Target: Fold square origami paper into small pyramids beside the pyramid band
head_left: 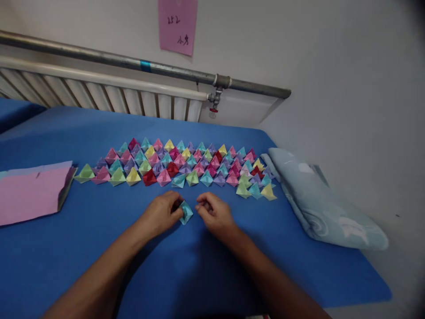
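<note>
From where I stand, the worktop (159, 266) reads solid blue. Single paper boat (187, 213): light turquoise. Boat rows (163, 178): intermixed pink, magenta, red, yellow, light green, turquoise and lavender. Folded blanket (308, 195): pale grey-green, white patches, spiral motif. Flat paper (29, 195): pink, edged lilac and light blue. Radiator (115, 98): off-white. Pipe (99, 55): metallic grey, blue band. Valve handle (214, 110): red. Wall note (177, 26): pink, black handwriting.

Blue table (159, 274) looked smooth, matt; folded pieces (172, 169) on it were matt paper; blanket (308, 195) at its right end was soft-looking cloth; pipe (109, 54) beyond it was dull metal.
</note>
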### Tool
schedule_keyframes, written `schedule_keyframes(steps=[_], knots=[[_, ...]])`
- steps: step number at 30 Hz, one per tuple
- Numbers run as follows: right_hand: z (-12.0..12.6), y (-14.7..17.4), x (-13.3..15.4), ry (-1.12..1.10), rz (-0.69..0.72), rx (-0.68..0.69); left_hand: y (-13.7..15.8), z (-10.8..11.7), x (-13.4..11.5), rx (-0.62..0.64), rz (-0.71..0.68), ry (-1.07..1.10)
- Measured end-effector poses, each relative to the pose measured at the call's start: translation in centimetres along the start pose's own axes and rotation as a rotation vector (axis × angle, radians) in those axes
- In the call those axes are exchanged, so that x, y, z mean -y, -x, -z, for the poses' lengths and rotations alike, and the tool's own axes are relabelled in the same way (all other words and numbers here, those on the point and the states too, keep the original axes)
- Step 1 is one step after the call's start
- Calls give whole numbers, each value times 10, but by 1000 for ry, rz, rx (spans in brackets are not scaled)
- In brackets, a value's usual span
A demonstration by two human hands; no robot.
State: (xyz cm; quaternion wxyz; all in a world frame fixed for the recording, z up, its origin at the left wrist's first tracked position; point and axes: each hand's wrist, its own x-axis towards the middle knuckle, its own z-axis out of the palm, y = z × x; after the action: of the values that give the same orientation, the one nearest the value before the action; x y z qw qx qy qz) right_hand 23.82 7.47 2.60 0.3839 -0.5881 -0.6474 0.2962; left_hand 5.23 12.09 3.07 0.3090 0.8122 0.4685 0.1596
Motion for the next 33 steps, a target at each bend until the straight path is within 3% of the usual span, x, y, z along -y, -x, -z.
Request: schedule_keyframes(steps=[3,7,10,18,21,25,28,33], knots=[[5,9,3,17,80,-4,1,6,4,-21,-6,70],[-1,17,10,127,250,153,0,8,0,-101,-109,208],[-7,18,11,272,310,217,0,7,-6,-81,-173,258],[12,12,5,324,349,254,2,16,-5,41,-20,237],[15,9,4,244,390,157,1,15,-2,-6,2,205],[11,12,7,163,257,0,-1,11,-1,-50,-65,279],[6,17,10,221,136,106,0,9,-2,69,-129,317],[2,17,12,322,92,190,3,9,-3,214,-115,257]])
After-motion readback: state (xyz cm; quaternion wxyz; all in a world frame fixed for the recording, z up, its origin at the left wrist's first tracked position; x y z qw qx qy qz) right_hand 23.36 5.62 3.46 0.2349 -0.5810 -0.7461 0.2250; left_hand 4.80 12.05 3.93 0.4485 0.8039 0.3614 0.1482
